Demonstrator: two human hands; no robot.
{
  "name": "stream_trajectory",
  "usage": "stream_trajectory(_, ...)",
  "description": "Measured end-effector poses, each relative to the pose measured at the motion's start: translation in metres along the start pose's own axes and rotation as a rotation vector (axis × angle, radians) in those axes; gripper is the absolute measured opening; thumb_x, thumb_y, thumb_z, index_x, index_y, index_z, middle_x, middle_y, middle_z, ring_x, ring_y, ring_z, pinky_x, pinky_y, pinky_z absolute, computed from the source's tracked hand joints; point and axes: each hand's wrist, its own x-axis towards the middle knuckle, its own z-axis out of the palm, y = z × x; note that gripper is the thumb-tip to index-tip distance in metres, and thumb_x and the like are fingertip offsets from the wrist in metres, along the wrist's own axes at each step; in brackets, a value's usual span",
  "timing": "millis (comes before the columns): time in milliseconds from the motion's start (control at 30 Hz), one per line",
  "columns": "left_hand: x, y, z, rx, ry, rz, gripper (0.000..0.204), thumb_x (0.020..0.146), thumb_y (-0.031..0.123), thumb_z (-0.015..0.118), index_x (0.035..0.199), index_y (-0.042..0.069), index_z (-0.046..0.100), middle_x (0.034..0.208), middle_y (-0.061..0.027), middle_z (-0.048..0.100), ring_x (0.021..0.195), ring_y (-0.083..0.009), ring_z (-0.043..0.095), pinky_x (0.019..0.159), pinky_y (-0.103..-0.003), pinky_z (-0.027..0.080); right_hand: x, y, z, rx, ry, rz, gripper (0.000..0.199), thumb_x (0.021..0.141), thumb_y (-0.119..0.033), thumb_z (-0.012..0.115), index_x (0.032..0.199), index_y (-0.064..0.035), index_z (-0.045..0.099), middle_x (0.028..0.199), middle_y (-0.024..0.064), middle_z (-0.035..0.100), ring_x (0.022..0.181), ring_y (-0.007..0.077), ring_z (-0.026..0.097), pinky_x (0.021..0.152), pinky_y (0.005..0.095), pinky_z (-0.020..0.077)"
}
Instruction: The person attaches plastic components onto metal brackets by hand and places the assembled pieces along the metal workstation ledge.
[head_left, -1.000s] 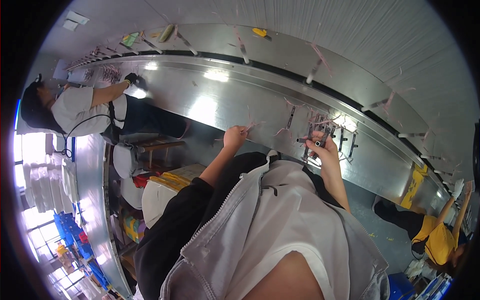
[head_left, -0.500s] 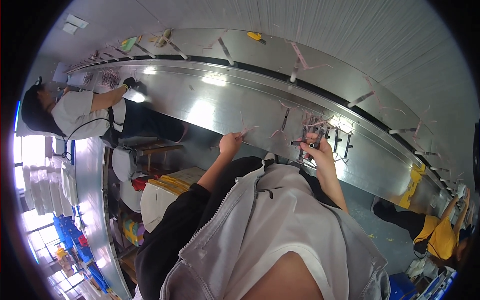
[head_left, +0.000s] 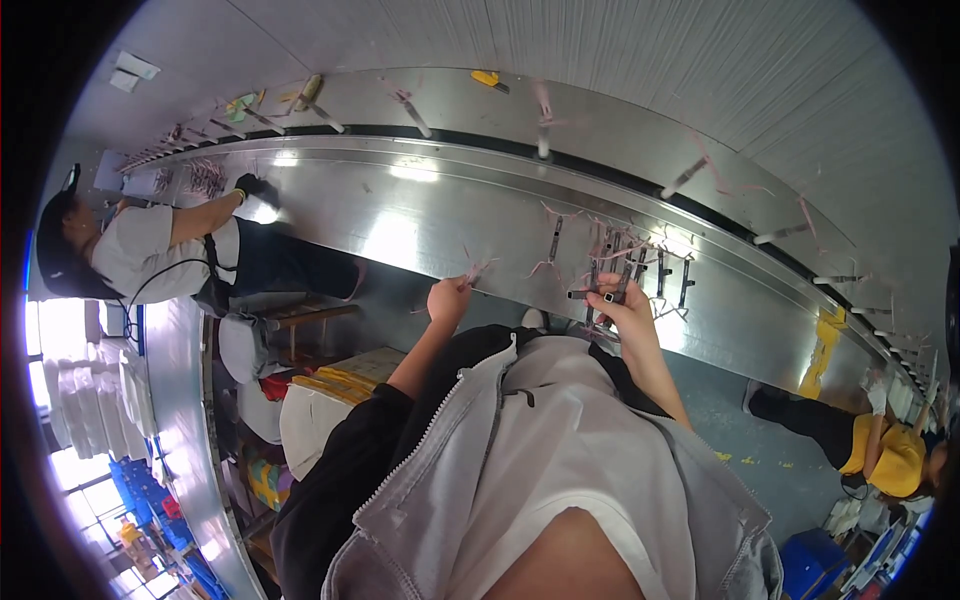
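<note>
Left hand (head_left: 449,297): at steel bench (head_left: 400,225) edge, fingers pinched together on pink strand (head_left: 478,268), kept clear of pile. Right hand (head_left: 622,305): clamped on small dark clip (head_left: 590,295), raised near eye. Spare clips (head_left: 640,262) at 1 o'clock, within reach. Co-worker's gloved hand (head_left: 250,186) at 10 o'clock, on bench.

Long curved stainless-steel workbench (head_left: 400,225): broad bare stretch lies open between the two workers. Dark slim metal strips with pink threads (head_left: 620,255) crowd the right-hand part; further strips (head_left: 405,100) line the black belt (head_left: 600,170) behind.
</note>
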Motion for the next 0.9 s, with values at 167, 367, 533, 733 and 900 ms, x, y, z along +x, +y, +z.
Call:
stream_trajectory(167, 0.031, -0.056, -0.037, -0.029, -0.013, 0.001, 0.015, 0.073, 0.026, 0.06, 0.08, 0.014, 0.066, 0.071, -0.0153, 0.061, 0.068, -0.0348, 0.06, 0.06, -0.042, 0.048, 0.017, 0.005, 0.072, 0.002, 0.005, 0.019, 0.033, 0.075, -0.003, 0.065, 0.106, -0.0035, 0.053, 0.09, 0.0042, 0.061, 0.08, 0.0135, 0.06, 0.06, 0.0234, 0.0421)
stream_trajectory(367, 0.068, -0.124, -0.08, -0.062, -0.051, -0.004, 0.017, 0.071, 0.028, 0.062, 0.079, 0.014, 0.066, 0.072, -0.0156, 0.061, 0.068, -0.0352, 0.06, 0.06, -0.042, 0.048, 0.04, 0.015, 0.158, -0.024, 0.013, 0.054, 0.033, 0.075, -0.004, 0.066, 0.106, -0.0038, 0.053, 0.09, 0.0046, 0.061, 0.08, 0.0128, 0.06, 0.06, 0.0234, 0.0413)
stream_trajectory(533, 0.087, -0.213, -0.095, 0.095, -0.151, -0.066, 0.018, 0.072, 0.03, 0.062, 0.082, 0.015, 0.068, 0.074, -0.0148, 0.063, 0.073, -0.034, 0.061, 0.064, -0.04, 0.049, 0.058, 0.02, 0.229, -0.011, -0.013, 0.029, 0.033, 0.075, -0.004, 0.066, 0.106, -0.0037, 0.053, 0.09, 0.0043, 0.061, 0.079, 0.0124, 0.059, 0.06, 0.023, 0.041)
stream_trajectory(733, 0.089, -0.317, -0.121, 0.01, -0.325, -0.283, 0.022, 0.074, 0.031, 0.061, 0.086, 0.015, 0.069, 0.077, -0.012, 0.066, 0.079, -0.0298, 0.064, 0.071, -0.037, 0.05, 0.08, 0.027, 0.308, -0.016, 0.005, 0.046, 0.033, 0.075, -0.005, 0.066, 0.106, -0.0035, 0.052, 0.089, 0.0043, 0.061, 0.079, 0.0124, 0.059, 0.06, 0.0233, 0.0412)
stream_trajectory(900, 0.121, -0.369, -0.16, -0.18, -0.176, -0.352, 0.024, 0.073, 0.032, 0.062, 0.088, 0.014, 0.07, 0.075, -0.0105, 0.067, 0.076, -0.0255, 0.066, 0.069, -0.035, 0.05, 0.101, 0.033, 0.378, -0.017, 0.01, 0.042, 0.033, 0.075, -0.005, 0.066, 0.106, -0.0035, 0.052, 0.089, 0.0047, 0.061, 0.079, 0.0124, 0.059, 0.06, 0.0234, 0.0413)
